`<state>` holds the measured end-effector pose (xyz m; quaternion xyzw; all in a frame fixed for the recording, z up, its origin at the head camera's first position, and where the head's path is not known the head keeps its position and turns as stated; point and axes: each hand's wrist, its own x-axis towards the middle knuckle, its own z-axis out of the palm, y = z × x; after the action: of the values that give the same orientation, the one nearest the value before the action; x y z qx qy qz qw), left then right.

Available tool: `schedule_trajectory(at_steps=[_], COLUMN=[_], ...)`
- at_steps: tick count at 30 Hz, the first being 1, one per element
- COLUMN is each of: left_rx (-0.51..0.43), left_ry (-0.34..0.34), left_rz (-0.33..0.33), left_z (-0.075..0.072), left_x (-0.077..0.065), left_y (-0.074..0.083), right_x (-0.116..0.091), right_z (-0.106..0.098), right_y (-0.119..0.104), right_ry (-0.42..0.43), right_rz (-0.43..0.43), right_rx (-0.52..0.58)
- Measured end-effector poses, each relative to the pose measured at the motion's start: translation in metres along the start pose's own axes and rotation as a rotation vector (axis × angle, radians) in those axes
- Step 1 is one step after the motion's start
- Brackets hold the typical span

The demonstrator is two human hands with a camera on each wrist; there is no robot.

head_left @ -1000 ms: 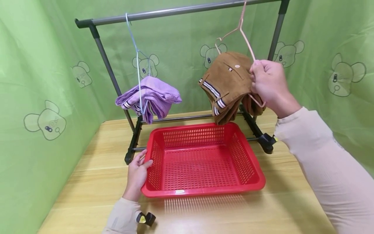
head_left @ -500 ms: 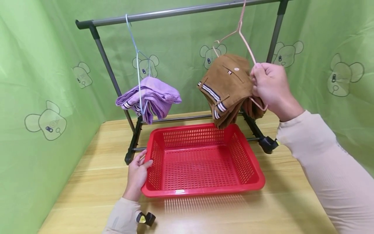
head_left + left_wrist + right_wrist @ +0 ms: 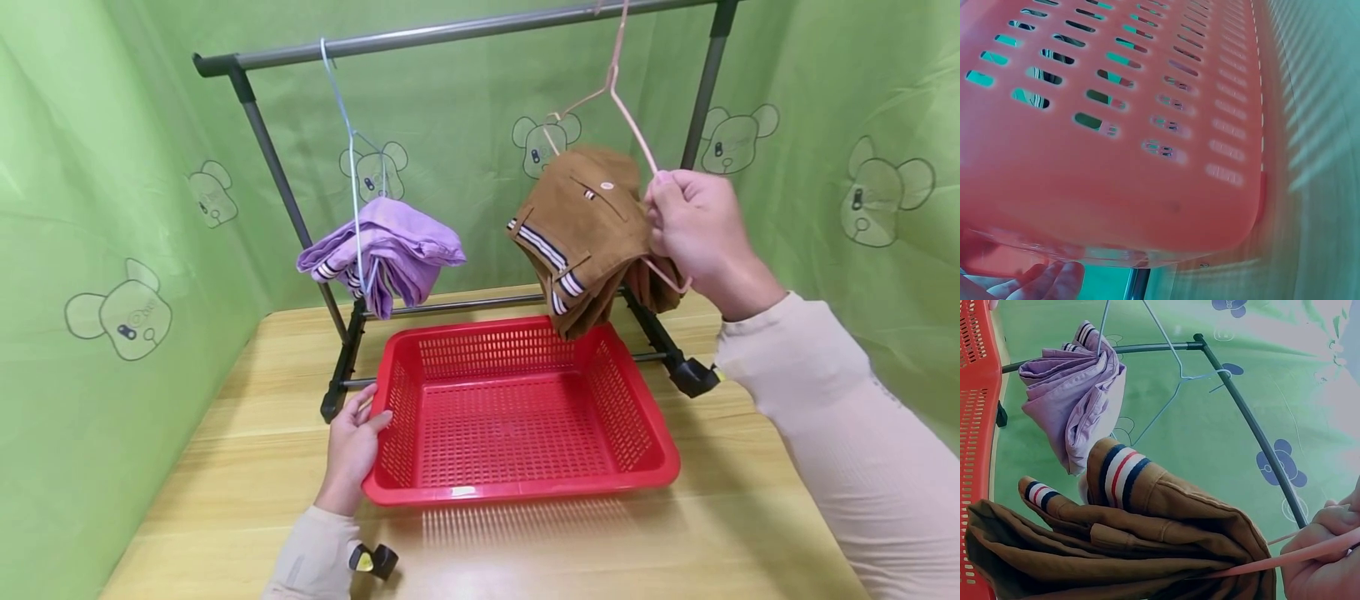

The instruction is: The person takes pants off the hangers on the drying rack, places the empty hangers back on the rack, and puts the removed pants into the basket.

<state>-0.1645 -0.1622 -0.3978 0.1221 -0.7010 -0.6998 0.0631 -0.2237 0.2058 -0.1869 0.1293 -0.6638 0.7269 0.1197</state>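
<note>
My right hand [image 3: 697,229] grips the side of a pink hanger [image 3: 633,121], with folded brown trousers [image 3: 585,217] draped over its lower bar. Navy, white and red stripes mark the trousers' waistband. They hang in front of the rack, their lower folds overlapping the back rim of the red basket [image 3: 517,493] in the head view. The hanger's hook runs past the frame's top. Down on the left, my left hand [image 3: 352,450] holds the basket's left rim, thumb over the edge and fingers outside. In the left wrist view, fingertips [image 3: 1071,278] show at that rim.
A metal clothes rack [image 3: 450,33] stands behind the basket on the wooden table [image 3: 247,467]. Folded purple trousers [image 3: 397,242] hang from a blue hanger [image 3: 351,125] at its left. Green cloth with mouse drawings [image 3: 127,308] encloses the back and sides.
My right hand has come down a little, lowering the pink hanger and brown trousers slightly towards the basket. The left hand, basket and purple trousers stay where they were.
</note>
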Motion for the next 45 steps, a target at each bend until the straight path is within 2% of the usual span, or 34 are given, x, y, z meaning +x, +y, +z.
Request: schedule_trajectory(at_steps=[19,23,29,37,45], left_rx=[-0.041,-0.059,-0.039,0.019,0.029], left_ry=[-0.075,-0.098,-0.095,-0.074,-0.092], left_rz=[-0.049,-0.049,-0.015,0.073,0.1], left_z=[-0.003,-0.004,-0.008,-0.019,-0.019], left_x=[0.0,-0.001,-0.004,-0.007,-0.008], left_y=[0.004,0.009,0.021,0.049,0.069], right_x=[-0.006,-0.006,-0.007,-0.009,-0.012], right_z=[-0.002,-0.001,0.002,0.002,0.003], right_y=[0.005,0.008,0.011,0.01,0.012], right_ry=[-0.026,-0.044,-0.064,-0.068,-0.072], right_rz=[0.004,0.002,0.001,0.007,0.007], right_rx=[-0.05,-0.025,-0.009,-0.036,-0.058])
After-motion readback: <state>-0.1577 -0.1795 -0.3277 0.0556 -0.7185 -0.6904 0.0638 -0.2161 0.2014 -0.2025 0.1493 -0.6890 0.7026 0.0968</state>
